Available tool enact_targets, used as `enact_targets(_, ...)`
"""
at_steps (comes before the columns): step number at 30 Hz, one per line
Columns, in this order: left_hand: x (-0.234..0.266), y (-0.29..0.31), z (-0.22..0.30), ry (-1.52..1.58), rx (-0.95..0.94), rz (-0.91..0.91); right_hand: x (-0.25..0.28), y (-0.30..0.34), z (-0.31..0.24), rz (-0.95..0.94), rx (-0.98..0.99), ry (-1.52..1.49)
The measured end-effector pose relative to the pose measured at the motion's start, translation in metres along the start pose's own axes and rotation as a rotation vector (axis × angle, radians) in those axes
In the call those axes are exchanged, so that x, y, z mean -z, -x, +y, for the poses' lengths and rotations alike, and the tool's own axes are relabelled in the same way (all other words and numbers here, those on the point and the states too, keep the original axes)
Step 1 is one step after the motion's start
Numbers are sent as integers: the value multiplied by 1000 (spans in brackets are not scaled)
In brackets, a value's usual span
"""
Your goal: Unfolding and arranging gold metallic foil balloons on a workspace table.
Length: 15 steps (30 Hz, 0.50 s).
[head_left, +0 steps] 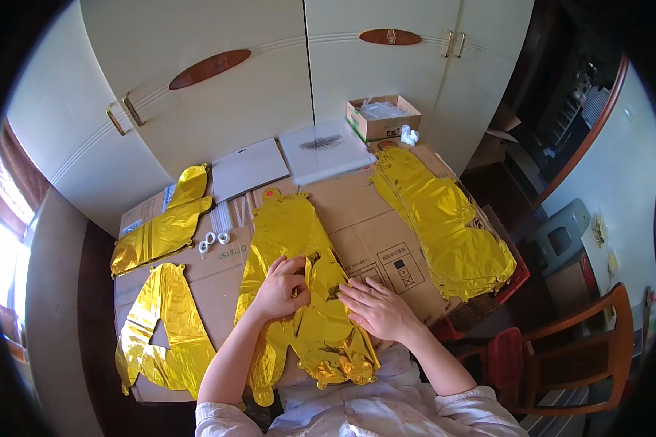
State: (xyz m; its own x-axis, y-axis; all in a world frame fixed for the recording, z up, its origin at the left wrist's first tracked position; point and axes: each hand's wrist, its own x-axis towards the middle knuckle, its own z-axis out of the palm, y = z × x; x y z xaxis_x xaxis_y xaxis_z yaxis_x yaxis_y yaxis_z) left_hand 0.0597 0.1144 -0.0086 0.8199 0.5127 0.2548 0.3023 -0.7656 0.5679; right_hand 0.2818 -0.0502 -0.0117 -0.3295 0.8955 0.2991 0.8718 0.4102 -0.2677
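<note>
A flat gold foil balloon (288, 222) lies in front of me, reaching from the middle of the cardboard to the edge by my body. My left hand (278, 290) rests on it with curled fingers, seemingly pinching a raised fold; the fingertips are partly hidden. Beside it, my right hand (377, 307) lies with fingers stretched out against the foil's right side. The foil nearest my body is crumpled. Another flat gold balloon (444, 222) lies to the right. On the left are a triangular one with a hole (178, 309) and a bent one (164, 231).
Cardboard (357, 200) covers the work surface. White tape rolls (211, 238) and clear strips (222, 217) lie left of centre. At the back are a white board (248, 169), a clear plastic packet (326, 151) and an open box (383, 120). A wooden chair (579, 349) stands right.
</note>
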Motion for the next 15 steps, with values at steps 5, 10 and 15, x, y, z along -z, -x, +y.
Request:
enact_targets(5,0,-2,0,-1,-18,1,-1,0,0,-2,-5,0)
enact_targets(10,12,-3,13,-172,19,0,-1,-1,1,16,-17,-28)
enact_targets(15,21,-29,38,-329,7,17,-2,-1,0,69,-14,-26)
